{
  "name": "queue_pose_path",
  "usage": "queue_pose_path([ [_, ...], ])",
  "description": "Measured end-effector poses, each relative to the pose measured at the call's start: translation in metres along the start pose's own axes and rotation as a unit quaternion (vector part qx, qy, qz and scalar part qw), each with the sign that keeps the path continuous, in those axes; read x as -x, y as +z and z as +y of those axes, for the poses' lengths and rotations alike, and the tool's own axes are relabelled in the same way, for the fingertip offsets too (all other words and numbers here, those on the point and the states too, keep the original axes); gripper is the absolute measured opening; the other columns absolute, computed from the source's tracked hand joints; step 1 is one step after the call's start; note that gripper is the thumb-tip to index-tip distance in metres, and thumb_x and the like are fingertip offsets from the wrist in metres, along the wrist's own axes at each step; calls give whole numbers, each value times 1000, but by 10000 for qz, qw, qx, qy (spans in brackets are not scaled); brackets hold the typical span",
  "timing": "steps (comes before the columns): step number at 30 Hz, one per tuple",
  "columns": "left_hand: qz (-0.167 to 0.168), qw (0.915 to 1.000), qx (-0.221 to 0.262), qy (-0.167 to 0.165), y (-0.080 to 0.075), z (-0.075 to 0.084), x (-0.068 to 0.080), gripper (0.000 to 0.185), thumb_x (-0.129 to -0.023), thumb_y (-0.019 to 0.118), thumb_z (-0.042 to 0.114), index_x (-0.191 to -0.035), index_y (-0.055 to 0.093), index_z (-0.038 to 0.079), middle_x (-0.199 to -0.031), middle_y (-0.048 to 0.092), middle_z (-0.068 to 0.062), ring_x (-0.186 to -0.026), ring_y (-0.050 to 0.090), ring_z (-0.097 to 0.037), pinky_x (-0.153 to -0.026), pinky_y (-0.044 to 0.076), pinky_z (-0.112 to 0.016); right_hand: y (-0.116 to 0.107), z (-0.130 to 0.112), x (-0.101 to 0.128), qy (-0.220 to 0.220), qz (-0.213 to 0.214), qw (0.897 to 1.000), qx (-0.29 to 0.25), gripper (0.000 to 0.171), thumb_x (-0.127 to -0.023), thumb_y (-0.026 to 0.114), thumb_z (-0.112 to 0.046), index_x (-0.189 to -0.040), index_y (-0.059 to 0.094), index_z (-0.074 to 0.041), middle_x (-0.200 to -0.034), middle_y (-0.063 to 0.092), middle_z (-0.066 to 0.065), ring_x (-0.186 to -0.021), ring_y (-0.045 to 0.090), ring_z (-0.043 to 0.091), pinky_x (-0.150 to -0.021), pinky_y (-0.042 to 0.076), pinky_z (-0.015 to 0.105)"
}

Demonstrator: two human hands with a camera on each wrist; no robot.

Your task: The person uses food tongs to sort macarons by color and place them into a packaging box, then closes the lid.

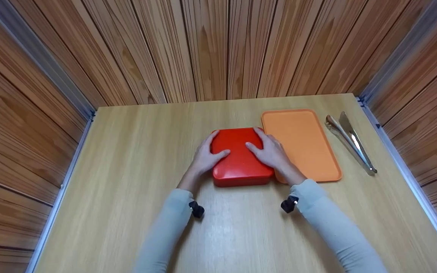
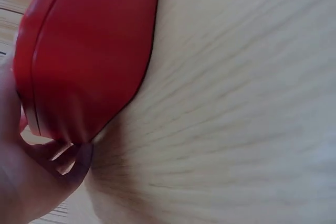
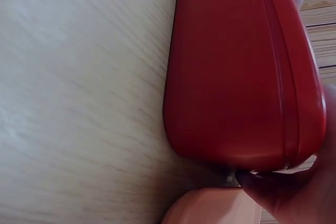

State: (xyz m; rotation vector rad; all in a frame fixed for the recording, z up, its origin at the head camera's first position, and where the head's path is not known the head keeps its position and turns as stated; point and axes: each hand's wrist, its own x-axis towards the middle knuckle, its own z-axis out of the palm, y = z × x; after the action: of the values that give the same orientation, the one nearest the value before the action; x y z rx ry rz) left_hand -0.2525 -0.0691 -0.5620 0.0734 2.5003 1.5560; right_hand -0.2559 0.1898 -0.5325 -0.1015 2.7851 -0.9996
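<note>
A red lidded box [image 1: 241, 161] with rounded corners sits on the table, its lid on. My left hand [image 1: 205, 155] grips its left side, thumb lying over the top and fingers curled down the side. On the opposite side my right hand [image 1: 271, 152] holds it the same way, thumb on the lid. In the left wrist view, fingertips reach low on the box's side [image 2: 94, 61], near the table. The right wrist view shows a seam running round the box [image 3: 226, 77] below the lid's edge, and fingers against its side. What the box contains is hidden.
An orange tray [image 1: 302, 144] lies flat just right of the box, its left edge close beside or under my right hand. Metal tongs [image 1: 355, 144] with spread arms lie farther right. Wood-panelled walls [image 1: 211, 49] enclose the table [image 1: 127, 170] at the back and both sides.
</note>
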Motion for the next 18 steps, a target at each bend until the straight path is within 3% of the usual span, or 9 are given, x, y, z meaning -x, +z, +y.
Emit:
queue_pose_path([
  [9, 81, 9998, 139, 100, 0, -4, -4, 92, -98, 85, 43, -177, 39, 29, -180, 41, -16, -166, 41, -40, -140, 35, -66, 3, -1, 0, 149, 78, 9997, 148, 82, -111, 63, -55, -181, 28, -29, -170, 46, 30, -151, 51, 53, -128, 48, 72],
  [18, 90, 9997, 136, 161, 1, -5, -5, 93, -98, 85, 43, -177, 39, 27, -180, 41, -16, -166, 41, -40, -140, 34, -67, 6, 0, -2, 94, 170, 9996, 207, 82, -111, 61, -55, -180, 28, -25, -172, 46, 31, -152, 52, 54, -130, 46, 72],
])
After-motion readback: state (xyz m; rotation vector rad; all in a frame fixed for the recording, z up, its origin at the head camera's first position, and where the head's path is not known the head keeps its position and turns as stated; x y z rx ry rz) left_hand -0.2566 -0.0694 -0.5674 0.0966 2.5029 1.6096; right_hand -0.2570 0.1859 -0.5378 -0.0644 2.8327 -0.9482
